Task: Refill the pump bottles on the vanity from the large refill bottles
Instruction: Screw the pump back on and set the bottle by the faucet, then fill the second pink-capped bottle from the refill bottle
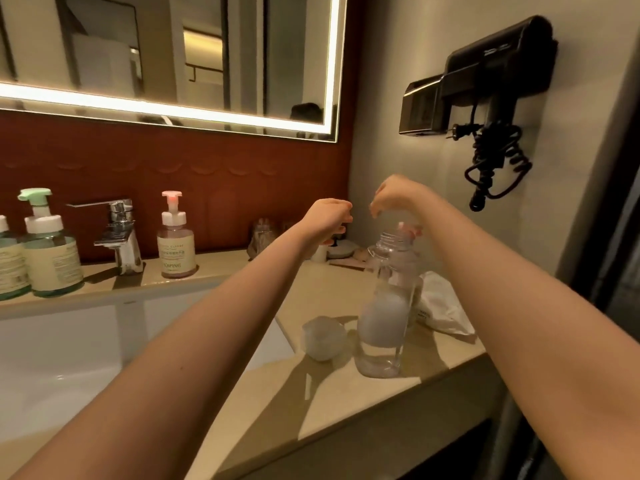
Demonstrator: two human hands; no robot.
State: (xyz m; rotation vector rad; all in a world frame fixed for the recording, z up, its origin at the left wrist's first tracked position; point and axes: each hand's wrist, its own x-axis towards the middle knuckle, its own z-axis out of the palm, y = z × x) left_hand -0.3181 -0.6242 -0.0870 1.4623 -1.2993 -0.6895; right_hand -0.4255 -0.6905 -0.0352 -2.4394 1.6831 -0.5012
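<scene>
A tall clear refill bottle [386, 306] stands uncapped on the beige vanity [346, 393], partly filled with pale liquid. Its cap [322, 337] lies just to its left. Behind the bottle's neck, a pink pump head [411, 231] shows, its body hidden by the bottle. My right hand [393, 195] hovers above the open neck with its fingers hanging down and nothing seen in them. My left hand [327, 216] is level with it to the left, fingers curled and empty. A pink-pump bottle [176, 244] and a green-pump bottle [52, 254] stand on the ledge by the faucet [119, 233].
The white sink basin [69, 358] fills the lower left. A crumpled white plastic wrapper [443, 306] lies right of the refill bottle. Small toiletries [341, 251] crowd the back corner. A black hair dryer [485, 81] with a coiled cord hangs on the right wall.
</scene>
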